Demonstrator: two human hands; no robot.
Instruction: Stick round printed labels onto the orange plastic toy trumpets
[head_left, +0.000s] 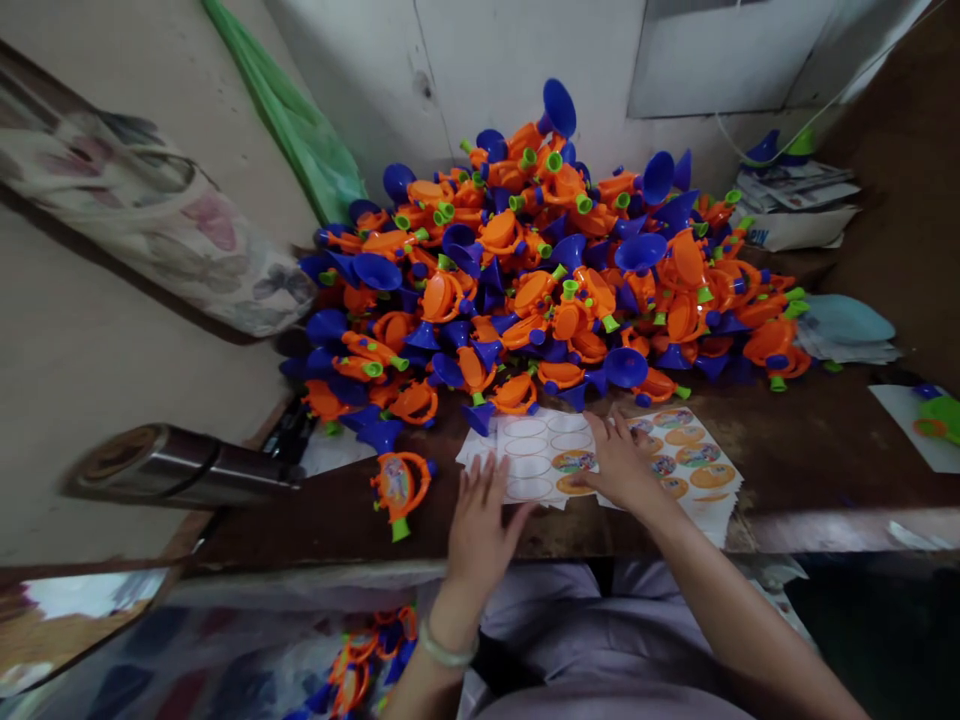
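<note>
Oval-sticker sheets point(529, 458) lie on the brown table, several of the ovals at their left blank and those to the right printed. My left hand point(482, 525) rests at the sheets' left edge, fingers spread, holding nothing. Over the middle of the sheets is my right hand point(621, 465), its thumb and fingertips on the paper; whether it pinches a sticker is too small to tell. An orange toy horn point(397, 484) with a printed oval on it lies left of my left hand. Behind the sheets rises a big heap of orange, blue and green toy horns point(534, 293).
A steel flask point(187, 465) lies at the left by a hanging floral cloth point(157, 220). At the right are stacked papers point(799, 205), a light blue lid-like piece point(847, 318) and green parts point(943, 412). More toys point(360, 665) sit below the table's front edge.
</note>
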